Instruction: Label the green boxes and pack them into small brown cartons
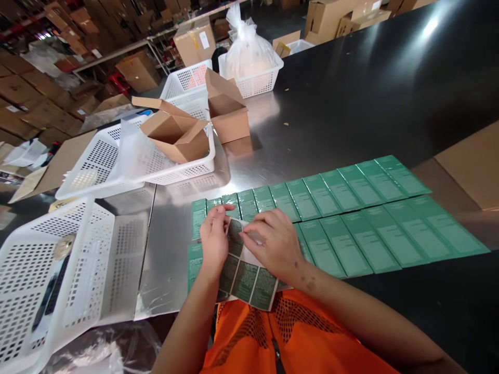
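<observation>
My left hand grips the upper left edge of a sheet of dark green stickers, which tilts toward my body. Part of its pale backing shows bare near the middle. My right hand lies over the sheet's upper right, its thumb and forefinger pinched at the edge of a dark green sticker. Beneath and beyond my hands, two rows of flat green boxes lie side by side on the table, some with a shiny wrap. The sheet and my hands cover part of both rows.
White perforated baskets stand at the left. Open brown cartons sit in and beside another basket farther back. A basket beyond them holds a knotted plastic bag. A cardboard piece lies at the table's right.
</observation>
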Demonstrator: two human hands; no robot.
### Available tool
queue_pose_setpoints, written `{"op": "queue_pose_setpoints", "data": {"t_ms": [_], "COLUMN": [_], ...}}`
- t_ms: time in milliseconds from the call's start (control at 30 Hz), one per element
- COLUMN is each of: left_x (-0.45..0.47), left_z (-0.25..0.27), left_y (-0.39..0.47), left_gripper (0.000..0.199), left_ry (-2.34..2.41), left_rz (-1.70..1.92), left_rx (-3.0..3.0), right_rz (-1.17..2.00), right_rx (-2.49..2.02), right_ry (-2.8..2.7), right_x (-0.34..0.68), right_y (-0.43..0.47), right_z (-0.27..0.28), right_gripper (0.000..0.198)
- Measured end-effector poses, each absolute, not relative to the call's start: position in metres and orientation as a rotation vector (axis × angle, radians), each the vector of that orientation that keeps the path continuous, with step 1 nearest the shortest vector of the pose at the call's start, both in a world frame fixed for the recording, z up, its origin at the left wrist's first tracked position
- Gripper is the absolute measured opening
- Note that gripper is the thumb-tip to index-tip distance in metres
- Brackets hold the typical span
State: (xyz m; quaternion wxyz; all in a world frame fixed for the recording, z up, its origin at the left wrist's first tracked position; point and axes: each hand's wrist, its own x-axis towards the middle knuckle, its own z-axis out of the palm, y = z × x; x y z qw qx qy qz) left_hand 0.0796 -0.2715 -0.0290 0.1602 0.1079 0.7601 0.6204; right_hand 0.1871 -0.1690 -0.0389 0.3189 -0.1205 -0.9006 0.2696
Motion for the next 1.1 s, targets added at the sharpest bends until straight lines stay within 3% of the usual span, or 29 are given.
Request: {"op": "queue_pose_setpoints", "data": {"t_ms": [133, 367, 467, 600, 667, 733, 867, 1100], "left_x": [0.081, 0.080, 0.070, 0.037, 0.023, 0.021, 0.063, 0.143], "left_z": [-0.020, -0.017, -0.021, -0.019, -0.015, -0.012, -0.012, -0.020], "left_y": [-0.275, -0.284, -0.293, -0.312, -0.318, -0.319, -0.312, -0.305], "left_gripper": [0.025, 0.040, 0.046, 0.037, 0.024, 0.033, 0.027, 0.039], "left_ry": [2.062, 1.912, 1.869, 1.906, 1.921, 1.891, 1.759, 1.751], "left_rz": [1.763, 1.654, 1.660, 1.630, 1.521, 1.391, 1.166, 0.896], "left_rx": [0.219, 0.169, 0.151, 0.065, 0.038, 0.044, 0.133, 0.501], "right_rz": [0.569, 0.384, 0.444, 0.892, 1.235, 1.521, 1.794, 2.262], "right_rx": [-0.269, -0.117, 0.222, 0.672, 0.538, 0.191, -0.454, -0.459], "right_ry": [-2.449, -2.614, -2.615, -2.473, -2.325, -2.142, -2.047, -2.079], "right_x": [0.192, 0.205, 0.224, 0.259, 0.269, 0.269, 0.251, 0.237], "right_y": [-0.169, -0.181, -0.182, -0.163, -0.143, -0.122, -0.090, -0.092], "right_z": [-0.039, -0.051, -0.042, -0.012, -0.001, 0.003, -0.011, -0.045], "right_gripper": [0.017, 0.019, 0.017, 0.019, 0.012, 0.004, 0.020, 0.032]}}
